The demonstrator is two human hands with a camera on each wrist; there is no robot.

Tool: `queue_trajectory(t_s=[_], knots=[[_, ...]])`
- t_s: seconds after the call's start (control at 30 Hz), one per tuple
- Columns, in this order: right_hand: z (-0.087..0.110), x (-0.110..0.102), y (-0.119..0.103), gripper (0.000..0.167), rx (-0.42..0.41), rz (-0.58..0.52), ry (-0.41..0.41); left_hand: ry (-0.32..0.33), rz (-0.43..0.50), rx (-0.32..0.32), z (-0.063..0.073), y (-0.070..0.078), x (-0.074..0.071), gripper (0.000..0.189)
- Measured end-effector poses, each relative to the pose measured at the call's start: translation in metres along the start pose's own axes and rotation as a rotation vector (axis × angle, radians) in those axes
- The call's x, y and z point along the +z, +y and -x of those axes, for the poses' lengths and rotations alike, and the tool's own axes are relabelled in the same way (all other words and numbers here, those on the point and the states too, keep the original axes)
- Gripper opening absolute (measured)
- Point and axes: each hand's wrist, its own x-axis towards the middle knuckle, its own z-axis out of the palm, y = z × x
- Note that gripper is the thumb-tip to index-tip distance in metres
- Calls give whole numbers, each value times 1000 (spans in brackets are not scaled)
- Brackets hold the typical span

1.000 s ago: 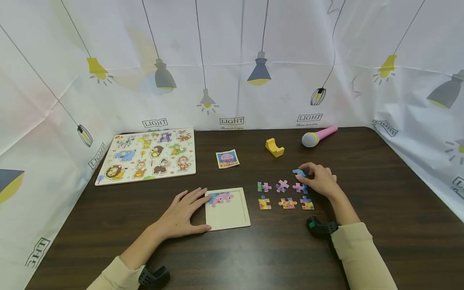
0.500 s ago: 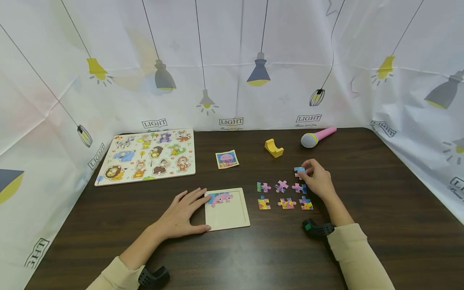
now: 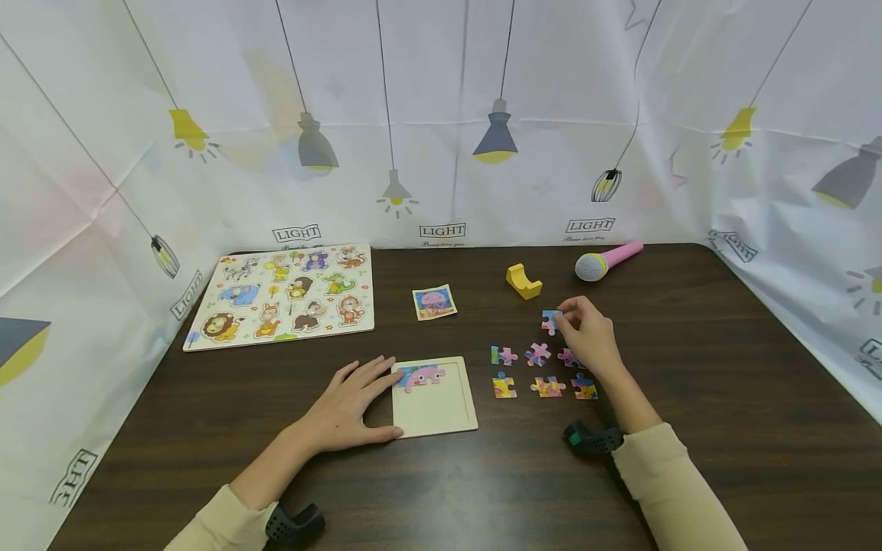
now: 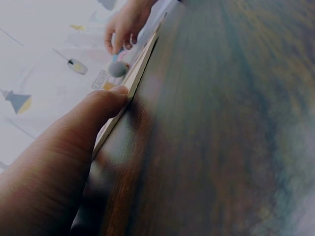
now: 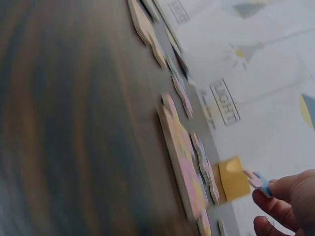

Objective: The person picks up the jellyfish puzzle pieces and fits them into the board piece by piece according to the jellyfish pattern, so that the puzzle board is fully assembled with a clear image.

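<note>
A blue and pink jigsaw piece [image 3: 550, 321] is pinched between the thumb and fingers of my right hand [image 3: 591, 337], above the back row of loose pieces. In the right wrist view the same piece [image 5: 260, 183] shows at the fingertips, off the table. My left hand [image 3: 351, 405] rests at the left edge of the square puzzle tray [image 3: 434, 417], fingers spread and straight, thumb by its lower corner. Joined pieces with a pink picture [image 3: 422, 376] lie in the tray's upper left, partly covered by my fingertips. In the left wrist view the thumb [image 4: 98, 110] touches the tray's edge.
Several loose jigsaw pieces [image 3: 547, 387] lie in two rows right of the tray. Behind are a small picture card [image 3: 435, 302], a yellow curved block [image 3: 524, 282] and a toy microphone [image 3: 606, 261]. An animal puzzle board [image 3: 276, 291] lies at the back left.
My right hand has lifted the blue and pink jigsaw piece and carried it left, turning it on the way. My left hand stays at the tray.
</note>
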Motion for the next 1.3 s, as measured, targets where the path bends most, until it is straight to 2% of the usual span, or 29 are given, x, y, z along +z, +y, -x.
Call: queue_trajectory(t_s=[0.13, 0.67, 1.1, 1.3], knots=[[1, 6, -14, 17, -37, -30, -2, 0, -4, 0, 0, 0, 0, 82], [16, 33, -66, 13, -134, -122, -115, -9, -8, -5, 0, 0, -1, 84], [31, 57, -92, 11, -162, -192, -250, -23, -9, -18, 0, 0, -1, 85], [36, 66, -98, 11, -171, -223, -276, -22, -8, -15, 0, 0, -2, 84]])
